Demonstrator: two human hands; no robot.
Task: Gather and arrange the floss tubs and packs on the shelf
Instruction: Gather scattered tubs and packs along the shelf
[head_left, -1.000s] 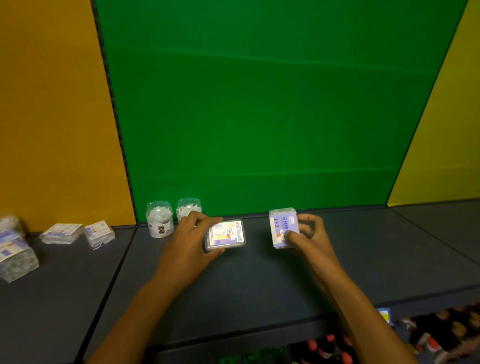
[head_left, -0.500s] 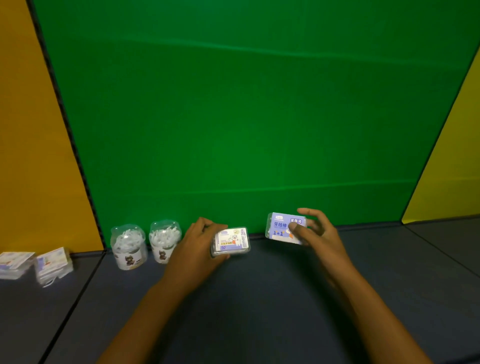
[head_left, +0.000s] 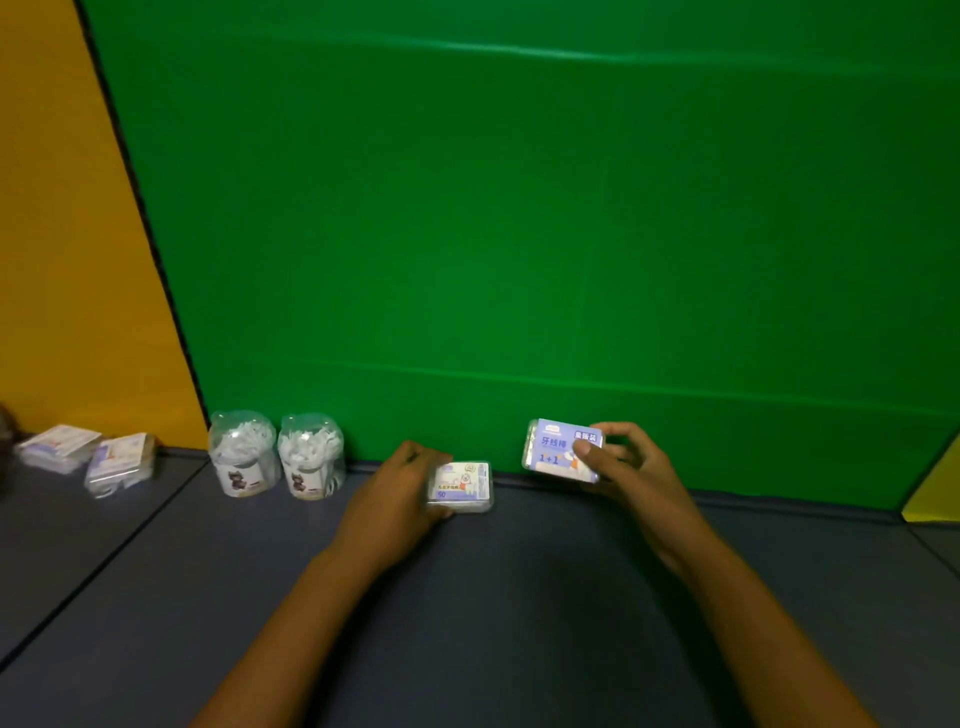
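Two clear round floss tubs stand side by side against the green back wall, the left tub (head_left: 243, 453) and the right tub (head_left: 310, 457). My left hand (head_left: 395, 493) grips a flat clear floss pack (head_left: 461, 487) that rests on the dark shelf (head_left: 493, 597) just right of the tubs. My right hand (head_left: 631, 475) holds a purple-labelled floss pack (head_left: 556, 448) slightly above the shelf, tilted up near the back wall. Two more flat packs, one (head_left: 60, 447) and another (head_left: 120, 462), lie on the neighbouring shelf section at far left.
A green panel (head_left: 519, 234) forms the back wall, with an orange panel (head_left: 62, 260) at left and a yellow one (head_left: 935, 493) at right. Dark seams divide the shelf into sections.
Both hands have carried their packs further back toward the green wall. The purple pack has turned from upright to sideways. The camera has shifted left and closer.
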